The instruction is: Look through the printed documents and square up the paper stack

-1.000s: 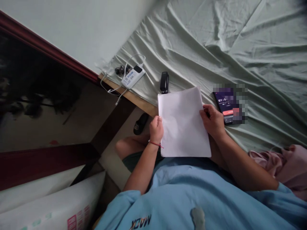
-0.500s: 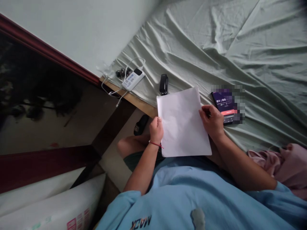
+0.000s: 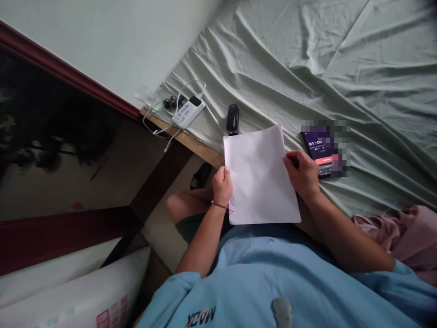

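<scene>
Fingers of my left hand (image 3: 222, 186) grip the left edge of blank white rectangular paper (image 3: 262, 175); my right hand (image 3: 303, 173) pinches its right edge. I hold it before my light-blue shirt (image 3: 252, 273), near the slim black stapler (image 3: 232, 117) on wrinkled pale-green cloth (image 3: 273, 77).

The single view comes from a camera worn on the head of the person, and it looks forward and steeply down over the blue shirt (image 3: 249, 278), which fills the lower edge. The left hand (image 3: 222, 187) and the right hand (image 3: 303, 175) are rather near to this camera, around the middle of the view, while the green sheet (image 3: 269, 64) stretches away at the upper right and the wall (image 3: 112, 45) closes the upper left
</scene>
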Motion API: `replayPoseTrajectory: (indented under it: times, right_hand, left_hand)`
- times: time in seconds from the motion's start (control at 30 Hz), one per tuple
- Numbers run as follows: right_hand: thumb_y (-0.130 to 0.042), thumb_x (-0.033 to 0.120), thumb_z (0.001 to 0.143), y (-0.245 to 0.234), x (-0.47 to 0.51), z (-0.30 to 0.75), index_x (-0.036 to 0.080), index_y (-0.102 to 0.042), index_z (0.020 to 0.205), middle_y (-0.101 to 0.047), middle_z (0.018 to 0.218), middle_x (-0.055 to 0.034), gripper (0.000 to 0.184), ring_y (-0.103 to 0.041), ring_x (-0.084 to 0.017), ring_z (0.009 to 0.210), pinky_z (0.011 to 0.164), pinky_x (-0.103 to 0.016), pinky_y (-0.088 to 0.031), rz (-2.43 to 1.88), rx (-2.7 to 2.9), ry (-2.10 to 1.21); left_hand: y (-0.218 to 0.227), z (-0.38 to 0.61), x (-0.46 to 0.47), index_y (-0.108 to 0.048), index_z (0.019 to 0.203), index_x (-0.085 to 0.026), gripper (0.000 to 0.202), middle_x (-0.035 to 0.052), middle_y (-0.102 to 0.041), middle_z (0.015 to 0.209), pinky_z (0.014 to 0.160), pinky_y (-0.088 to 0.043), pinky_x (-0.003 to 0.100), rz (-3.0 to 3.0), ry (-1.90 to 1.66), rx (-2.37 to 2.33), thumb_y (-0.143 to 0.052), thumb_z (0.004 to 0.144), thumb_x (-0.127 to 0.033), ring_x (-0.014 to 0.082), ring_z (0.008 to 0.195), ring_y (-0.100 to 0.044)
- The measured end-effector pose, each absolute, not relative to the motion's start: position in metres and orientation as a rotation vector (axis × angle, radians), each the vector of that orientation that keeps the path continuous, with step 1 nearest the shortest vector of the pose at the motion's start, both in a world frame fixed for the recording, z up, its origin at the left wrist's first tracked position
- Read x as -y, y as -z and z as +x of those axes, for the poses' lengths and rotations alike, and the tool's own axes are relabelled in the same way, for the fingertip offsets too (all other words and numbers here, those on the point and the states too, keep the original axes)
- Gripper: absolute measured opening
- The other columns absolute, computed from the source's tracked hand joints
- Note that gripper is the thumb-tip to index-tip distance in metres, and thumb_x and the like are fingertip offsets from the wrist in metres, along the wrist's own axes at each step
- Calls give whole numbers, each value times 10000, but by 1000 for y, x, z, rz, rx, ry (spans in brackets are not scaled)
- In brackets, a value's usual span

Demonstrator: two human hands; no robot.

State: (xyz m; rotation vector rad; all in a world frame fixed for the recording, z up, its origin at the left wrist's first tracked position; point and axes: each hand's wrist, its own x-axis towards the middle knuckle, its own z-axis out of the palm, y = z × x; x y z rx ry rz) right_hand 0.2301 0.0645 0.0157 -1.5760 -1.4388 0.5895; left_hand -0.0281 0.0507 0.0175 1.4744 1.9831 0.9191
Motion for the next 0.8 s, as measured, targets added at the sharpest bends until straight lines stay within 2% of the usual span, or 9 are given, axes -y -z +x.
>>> replayPoseTrajectory:
  times: [0.17,0.47,0.67,0.8]
  right_hand:
    - [-605,304,896,-18,-64,230,227,-663,851,-703,787,-21,106,-628,-179,701,706,-334,-517,-1571,1443,-585]
    - [-607,328,909,-18,-64,230,223,-661,880,-708,803,-28,121,-637,-185,710,710,-344,-517,-1578,1453,-588]
    - [-605,332,908,-19,-65,229,226,-651,883,-707,882,-49,118,-617,-173,700,706,-342,-521,-1571,1468,-522]
    - [-648,347,882,-18,-66,229,230,-648,870,-697,813,-33,117,-616,-179,688,697,-341,-516,-1585,1469,-544]
  left_hand:
    - [-16,-29,-50,-433,696,-210,316,-13,-505,657,648,-324,279,1483,-915,-1968,-452,1008,-256,148,654,-461]
    - [-15,-30,-50,-440,706,-211,312,-12,-502,660,652,-322,287,1488,-903,-1969,-443,1014,-264,152,653,-465]
    - [-16,-30,-50,-429,702,-211,317,-12,-500,661,653,-318,286,1501,-894,-1984,-441,1015,-260,151,656,-461]
    - [-16,-30,-50,-422,697,-214,317,-11,-492,654,650,-316,289,1505,-895,-1983,-444,1010,-257,151,650,-456]
